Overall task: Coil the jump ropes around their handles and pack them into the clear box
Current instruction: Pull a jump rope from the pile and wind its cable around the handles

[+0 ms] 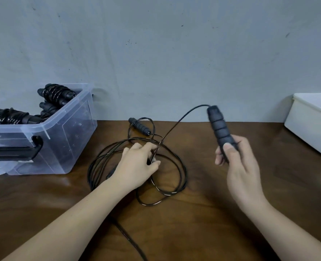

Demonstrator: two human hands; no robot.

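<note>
On a dark brown wooden table (231,213) against a scuffed grey wall (174,53), the right hand (238,166) grips a raised black ribbed foam handle (220,127). The left hand (137,164) pinches the loose black jump-rope cord (182,172) looped on the table. A clear plastic box (71,129) holding coiled ropes (57,94) sits left, a white plastic tub (306,127) right.

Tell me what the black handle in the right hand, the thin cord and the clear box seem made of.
Black ribbed handle: likely matt foam or soft rubber; ringed grooves, no shine. Thin black cord: seemingly plastic-coated cable; glossy glints along it. Clear box: translucent hard plastic; see-through, slightly cloudy walls.
</note>
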